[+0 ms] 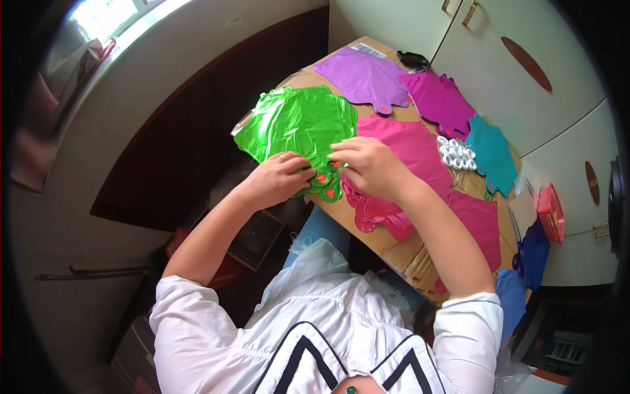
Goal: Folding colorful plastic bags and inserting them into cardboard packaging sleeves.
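A stack of flat, shiny green foil balloons (298, 121) lies at the near left of the cardboard, their rounded tabs with red dots pointing toward me. My left hand (282, 176) has its fingers closed on the edge of the green foil beside those tabs. At the right side of the same tabs, my right hand (373, 164) is curled, thumb and fingers around a tab with a red dot; its fingertips are slightly blurred. Directly under my right hand and wrist lies a stack of pink foil balloons (407, 141), its tabs fanned out at the near edge.
The cardboard (420, 266) also bears lilac (364, 75), magenta (440, 102) and teal (491, 154) foil stacks, small white rolls (457, 154) and a black object (412, 59). A red basket (550, 213) and dark blue foil (535, 253) are at right. Pale cabinets (512, 65) border the far side.
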### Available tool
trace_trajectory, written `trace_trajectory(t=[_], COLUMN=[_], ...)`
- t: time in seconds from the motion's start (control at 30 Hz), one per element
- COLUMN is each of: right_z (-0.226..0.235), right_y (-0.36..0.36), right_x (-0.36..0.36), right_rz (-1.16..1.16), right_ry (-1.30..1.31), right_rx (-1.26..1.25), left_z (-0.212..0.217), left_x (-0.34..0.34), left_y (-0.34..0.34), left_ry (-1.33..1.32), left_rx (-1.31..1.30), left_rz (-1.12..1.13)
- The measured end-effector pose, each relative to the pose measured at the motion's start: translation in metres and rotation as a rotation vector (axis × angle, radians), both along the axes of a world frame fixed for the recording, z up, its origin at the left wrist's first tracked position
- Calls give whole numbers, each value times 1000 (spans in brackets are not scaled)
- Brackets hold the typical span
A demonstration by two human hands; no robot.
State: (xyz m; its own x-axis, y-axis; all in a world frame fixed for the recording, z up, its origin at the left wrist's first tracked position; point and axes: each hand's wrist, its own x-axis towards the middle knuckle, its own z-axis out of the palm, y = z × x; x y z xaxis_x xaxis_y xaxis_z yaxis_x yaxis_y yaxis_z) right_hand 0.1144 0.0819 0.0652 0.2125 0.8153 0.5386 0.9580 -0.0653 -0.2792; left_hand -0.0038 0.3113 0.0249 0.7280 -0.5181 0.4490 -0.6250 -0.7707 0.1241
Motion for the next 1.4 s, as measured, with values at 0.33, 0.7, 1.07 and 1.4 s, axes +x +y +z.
trace_trajectory(t=[0.33,0.7,1.07,1.4], right_z=[-17,-21,-7,-20], right_y=[16,25,44,66], right_x=[4,12,9,52], right_rz=[13,-52,-308,-197], right_ry=[66,355,478,621], right_rx=[-323,-229,-356,-257], left_z=[-12,28,24,-9], left_x=[15,35,25,-16], left_y=[4,-1,-22,-62], left_ry=[36,913,201,-183], left_rx=[-133,-657,-320,420], left_rz=[-66,414,509,489])
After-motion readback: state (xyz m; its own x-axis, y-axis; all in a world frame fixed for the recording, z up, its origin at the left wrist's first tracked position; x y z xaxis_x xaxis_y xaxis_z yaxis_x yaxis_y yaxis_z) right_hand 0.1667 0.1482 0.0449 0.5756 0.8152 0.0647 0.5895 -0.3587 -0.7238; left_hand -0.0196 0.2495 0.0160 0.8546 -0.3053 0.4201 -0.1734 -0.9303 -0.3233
